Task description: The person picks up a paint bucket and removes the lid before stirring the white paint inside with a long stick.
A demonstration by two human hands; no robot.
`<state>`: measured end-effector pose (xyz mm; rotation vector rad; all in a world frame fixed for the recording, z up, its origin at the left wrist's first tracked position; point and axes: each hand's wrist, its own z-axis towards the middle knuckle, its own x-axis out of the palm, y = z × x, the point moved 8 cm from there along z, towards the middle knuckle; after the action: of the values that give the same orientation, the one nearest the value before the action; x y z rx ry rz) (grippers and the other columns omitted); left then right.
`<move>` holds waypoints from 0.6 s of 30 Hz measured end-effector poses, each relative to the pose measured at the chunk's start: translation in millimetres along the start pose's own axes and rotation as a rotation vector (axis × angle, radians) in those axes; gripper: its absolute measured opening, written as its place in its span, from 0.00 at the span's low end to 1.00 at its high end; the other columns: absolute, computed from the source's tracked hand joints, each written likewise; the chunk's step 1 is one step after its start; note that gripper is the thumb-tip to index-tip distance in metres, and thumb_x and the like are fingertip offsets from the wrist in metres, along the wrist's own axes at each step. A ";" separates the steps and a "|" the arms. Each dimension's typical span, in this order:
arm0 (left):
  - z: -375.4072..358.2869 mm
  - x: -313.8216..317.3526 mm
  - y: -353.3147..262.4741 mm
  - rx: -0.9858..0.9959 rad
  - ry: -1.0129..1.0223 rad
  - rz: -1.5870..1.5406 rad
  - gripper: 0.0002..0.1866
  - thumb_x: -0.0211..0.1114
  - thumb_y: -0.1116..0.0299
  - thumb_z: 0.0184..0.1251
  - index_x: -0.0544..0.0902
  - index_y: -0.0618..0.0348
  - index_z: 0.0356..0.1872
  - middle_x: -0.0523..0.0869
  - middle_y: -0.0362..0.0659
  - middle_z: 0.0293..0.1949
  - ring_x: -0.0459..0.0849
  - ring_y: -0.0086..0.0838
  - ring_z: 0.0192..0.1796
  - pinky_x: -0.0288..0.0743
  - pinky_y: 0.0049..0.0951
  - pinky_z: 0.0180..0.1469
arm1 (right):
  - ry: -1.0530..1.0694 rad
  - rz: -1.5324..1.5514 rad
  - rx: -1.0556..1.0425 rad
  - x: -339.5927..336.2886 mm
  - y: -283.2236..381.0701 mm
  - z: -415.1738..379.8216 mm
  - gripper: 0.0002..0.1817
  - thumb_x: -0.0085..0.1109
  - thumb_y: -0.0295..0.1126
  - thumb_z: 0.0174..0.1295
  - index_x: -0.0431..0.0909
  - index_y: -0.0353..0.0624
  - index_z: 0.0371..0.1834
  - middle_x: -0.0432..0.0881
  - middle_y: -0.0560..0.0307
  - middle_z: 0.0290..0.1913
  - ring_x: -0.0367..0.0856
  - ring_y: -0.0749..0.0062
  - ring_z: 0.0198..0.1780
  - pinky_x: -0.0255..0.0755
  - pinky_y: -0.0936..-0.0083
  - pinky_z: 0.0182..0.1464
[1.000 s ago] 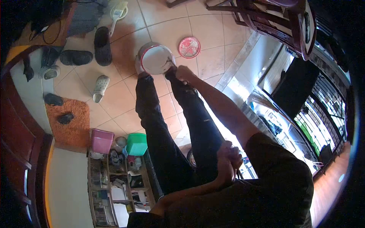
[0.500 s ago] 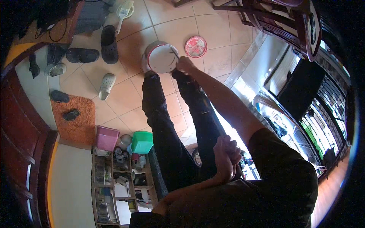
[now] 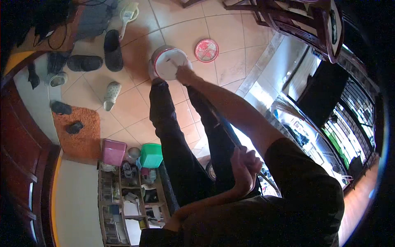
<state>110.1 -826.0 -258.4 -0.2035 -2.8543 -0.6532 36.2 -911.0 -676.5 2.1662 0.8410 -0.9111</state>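
Observation:
A round bucket (image 3: 154, 61) with a red rim stands on the floor by my feet, pale material inside it. At its near right edge, my right hand (image 3: 186, 75) is closed around a thin stick (image 3: 173, 62), whose end shows over the pale contents. My left hand (image 3: 245, 164) is a closed fist near my lap, gripping a long rod (image 3: 269, 182) that sticks out below it. Along my right leg and forearm a line of the rod shows between the hands, partly hidden. A round red-and-white lid (image 3: 206, 50) lies right of the bucket.
Dark clogs (image 3: 113, 50), a white clog (image 3: 112, 95) and a brush-like tool (image 3: 126, 18) lie on the tiles at left. An orange mat (image 3: 88, 136) lies nearer. A cubby shelf (image 3: 119, 189) holds pink (image 3: 114, 152) and green (image 3: 151, 155) tubs. Wooden furniture (image 3: 288, 29) stands upper right.
My right hand has moved left, from beside the bucket's rim to over its edge, and the stick's end now shows inside. My left hand stays closed. The whole view has shifted slightly.

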 end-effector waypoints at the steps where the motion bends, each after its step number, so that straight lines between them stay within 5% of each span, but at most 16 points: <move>1: -1.9 -4.0 5.0 -0.006 -0.052 0.050 0.20 0.37 0.50 0.70 0.58 0.49 0.20 0.54 0.31 0.13 0.50 0.16 0.14 0.46 0.20 0.15 | 0.046 0.061 -0.037 19.8 11.9 0.6 0.10 0.56 0.36 0.49 0.78 0.44 0.17 0.79 0.52 0.21 0.79 0.67 0.22 0.72 0.70 0.24; 4: -7.6 -11.1 32.2 -0.125 0.035 0.030 0.21 0.38 0.47 0.69 0.58 0.48 0.21 0.55 0.31 0.14 0.49 0.16 0.14 0.45 0.21 0.16 | 0.357 0.375 0.122 63.3 8.4 -28.9 0.10 0.54 0.35 0.51 0.79 0.42 0.17 0.80 0.51 0.23 0.81 0.68 0.24 0.74 0.73 0.25; 7: -4.2 1.3 27.8 -0.124 0.006 0.062 0.21 0.42 0.43 0.66 0.59 0.48 0.23 0.55 0.31 0.14 0.50 0.16 0.14 0.44 0.20 0.16 | 0.584 0.605 0.650 -21.4 -37.2 -72.1 0.11 0.53 0.33 0.53 0.79 0.40 0.18 0.82 0.49 0.26 0.83 0.69 0.25 0.76 0.75 0.25; 10: 3.8 1.5 -3.2 0.081 0.026 0.077 0.20 0.42 0.46 0.67 0.61 0.48 0.22 0.55 0.31 0.14 0.52 0.15 0.15 0.45 0.21 0.16 | 0.005 0.120 0.172 -12.0 -42.8 -23.0 0.08 0.55 0.33 0.46 0.80 0.43 0.17 0.81 0.53 0.21 0.81 0.64 0.23 0.73 0.65 0.27; 13: 3.8 -1.1 5.7 -0.019 0.072 -0.138 0.20 0.41 0.48 0.68 0.61 0.48 0.22 0.55 0.31 0.14 0.52 0.15 0.15 0.46 0.21 0.17 | -0.044 0.136 0.101 24.0 -23.0 -10.0 0.08 0.53 0.33 0.44 0.80 0.45 0.16 0.78 0.56 0.15 0.79 0.64 0.21 0.73 0.65 0.28; 14: 5.6 -7.7 18.1 -0.047 0.087 -0.045 0.20 0.39 0.47 0.69 0.61 0.49 0.22 0.55 0.31 0.15 0.52 0.16 0.15 0.47 0.21 0.18 | 0.387 0.020 0.023 34.9 -8.1 -22.5 0.07 0.53 0.33 0.43 0.80 0.46 0.14 0.78 0.54 0.14 0.79 0.62 0.22 0.73 0.66 0.27; 15: 4.6 -13.4 29.2 -0.048 0.089 -0.046 0.20 0.39 0.47 0.69 0.61 0.49 0.22 0.55 0.31 0.15 0.52 0.16 0.15 0.47 0.21 0.18 | 0.388 0.018 0.024 37.7 -1.3 -29.4 0.07 0.53 0.33 0.43 0.80 0.46 0.14 0.78 0.54 0.14 0.79 0.62 0.22 0.73 0.66 0.27; 16: 4.7 -17.9 44.6 -0.148 0.048 -0.004 0.20 0.39 0.46 0.69 0.60 0.49 0.23 0.55 0.31 0.16 0.52 0.17 0.16 0.48 0.21 0.18 | 0.229 0.475 0.158 60.4 -5.3 -32.7 0.04 0.57 0.31 0.41 0.77 0.45 0.15 0.78 0.52 0.18 0.78 0.66 0.22 0.72 0.65 0.28; 18: -2.1 -17.4 63.0 -0.281 -0.045 0.054 0.20 0.38 0.45 0.69 0.59 0.50 0.26 0.55 0.32 0.17 0.53 0.17 0.17 0.50 0.21 0.20 | 0.248 0.681 0.253 137.4 -16.9 -52.3 0.05 0.62 0.35 0.39 0.78 0.47 0.16 0.79 0.52 0.18 0.78 0.65 0.22 0.73 0.66 0.29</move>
<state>138.6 -772.3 -234.5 -0.3400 -2.7777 -1.0489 119.2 -819.9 -758.5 2.5623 0.0495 -0.4192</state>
